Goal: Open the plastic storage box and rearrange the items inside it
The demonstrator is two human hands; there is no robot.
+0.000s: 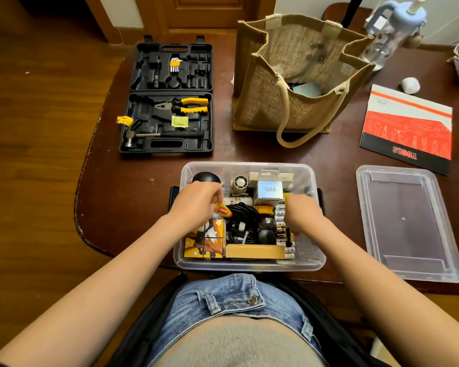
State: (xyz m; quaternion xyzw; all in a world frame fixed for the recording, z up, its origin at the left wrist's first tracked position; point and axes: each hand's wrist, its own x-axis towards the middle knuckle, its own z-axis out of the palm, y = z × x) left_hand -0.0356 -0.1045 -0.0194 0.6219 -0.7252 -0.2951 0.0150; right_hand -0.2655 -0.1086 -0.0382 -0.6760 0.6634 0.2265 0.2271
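Storage box [319, 250] sitting open at table edge | left hand [196, 201] pinching yellow tube [224, 210] | right hand [301, 210] curling inside, grip hidden | lid [408, 223] lying right; tool case [170, 98], jute bag [297, 75] standing behind.

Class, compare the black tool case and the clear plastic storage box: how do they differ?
The tool case is opaque black, the storage box see-through. The tool case's lid stays hinged on, folded flat; the storage box's lid lies apart to its right. Both hands reach into the storage box, none into the tool case. Both stand open.
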